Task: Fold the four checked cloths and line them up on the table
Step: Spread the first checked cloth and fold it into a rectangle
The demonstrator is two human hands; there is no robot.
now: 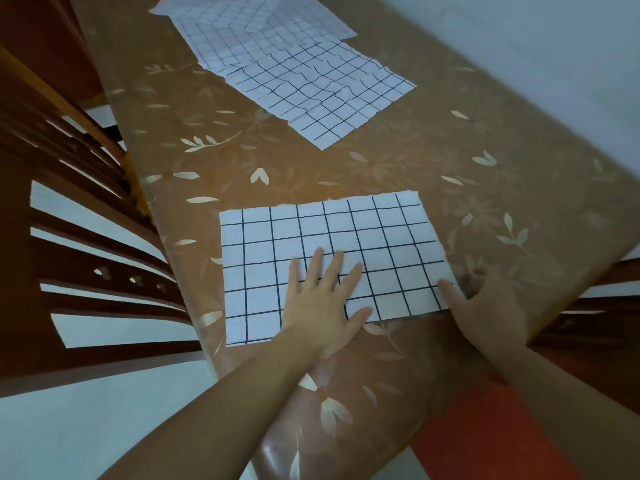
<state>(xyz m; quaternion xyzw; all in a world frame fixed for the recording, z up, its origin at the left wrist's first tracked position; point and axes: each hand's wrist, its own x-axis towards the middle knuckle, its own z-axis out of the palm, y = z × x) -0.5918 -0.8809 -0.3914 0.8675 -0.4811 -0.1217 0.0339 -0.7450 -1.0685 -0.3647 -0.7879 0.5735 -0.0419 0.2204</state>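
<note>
White checked cloth [332,258] lies under flat left hand [322,303]; blurred right hand [491,306] fingers unclear.

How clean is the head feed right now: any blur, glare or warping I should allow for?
Head view: dim, flat light with soft shadows; the right hand is motion-blurred at the near cloth corner, while the left hand pressing flat on it is sharp; glare sheens the tablecloth at the near edge; wide-angle warping bends the chair slats; the far cloths look slightly soft.

Folded cloth [332,265] before unfolded cloths [298,74]
</note>
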